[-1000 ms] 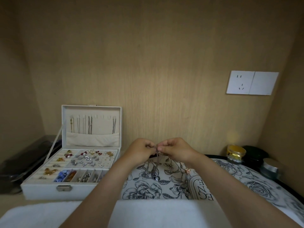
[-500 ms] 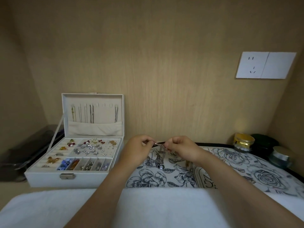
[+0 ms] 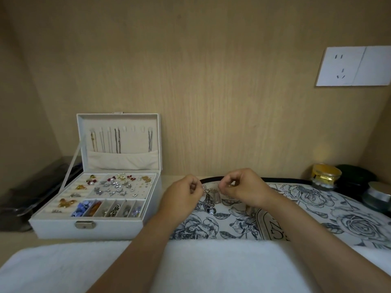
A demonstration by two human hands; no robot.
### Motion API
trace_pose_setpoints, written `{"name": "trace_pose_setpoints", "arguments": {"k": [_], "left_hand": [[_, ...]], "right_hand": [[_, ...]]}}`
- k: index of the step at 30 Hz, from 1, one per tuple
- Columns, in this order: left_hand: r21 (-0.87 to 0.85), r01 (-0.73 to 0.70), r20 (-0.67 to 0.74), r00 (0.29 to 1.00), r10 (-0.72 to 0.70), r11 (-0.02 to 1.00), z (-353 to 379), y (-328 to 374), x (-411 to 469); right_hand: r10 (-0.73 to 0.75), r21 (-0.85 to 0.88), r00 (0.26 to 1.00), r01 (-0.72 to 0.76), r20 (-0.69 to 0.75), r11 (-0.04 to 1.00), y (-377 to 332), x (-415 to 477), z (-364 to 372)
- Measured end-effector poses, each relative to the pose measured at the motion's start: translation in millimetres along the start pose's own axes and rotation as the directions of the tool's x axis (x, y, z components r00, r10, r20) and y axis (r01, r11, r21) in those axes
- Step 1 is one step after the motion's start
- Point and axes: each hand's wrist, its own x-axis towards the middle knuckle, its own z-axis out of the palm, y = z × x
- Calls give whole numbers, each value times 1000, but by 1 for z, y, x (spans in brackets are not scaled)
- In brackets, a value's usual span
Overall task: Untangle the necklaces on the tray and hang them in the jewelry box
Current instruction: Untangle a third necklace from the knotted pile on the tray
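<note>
So, a tangled clump of necklaces [image 3: 209, 193] is being pinched from both sides just above the floral tray [image 3: 317, 210]. The left hand [image 3: 182, 197] is curled up with its fingertips closed on the chains from the left. The right hand [image 3: 243, 188] is bunched the same way, thumb and fingers nipped on the other side. The hands are held close together, with only the little knot of chain showing between them. A round pendant [image 3: 211, 210] is left dangling below, right over the tray's print; whether it's touching can't really be told. The white jewelry box [image 3: 88, 228] is set just left of the tray, lid up. Several hung chains [image 3: 117, 140] can be seen on the hooks inside the lid, and the bottom compartments are filled with earrings and beads. A gold jar [image 3: 324, 176] is parked at the tray's far right, and a white towel [image 3: 201, 267] is spread along the near edge.
</note>
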Motion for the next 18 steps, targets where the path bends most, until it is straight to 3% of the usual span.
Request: {"name": "trace_pose_setpoints", "arguments": {"k": [2,5,10,14,18], "left_hand": [[-101,-17,13,1000,18,995,4,1,2],[-282,-36,45,998,50,959,8,2,3],[-309,-87,-3,996,90,947,10,3,5],[-359,-116,-24,993,116,926,7,5,7],[-293,-152,-8,988,156,944,2,10,12]], "right_hand": [[27,-8,998,-26,60,1000,-1,-1,0],[8,130,995,-21,101,991,-4,0,7],[18,249,998,-34,68,968,-3,2,8],[-32,232,995,8,99,973,-4,1,10],[-8,274,998,-8,59,962,-3,4,10]]}}
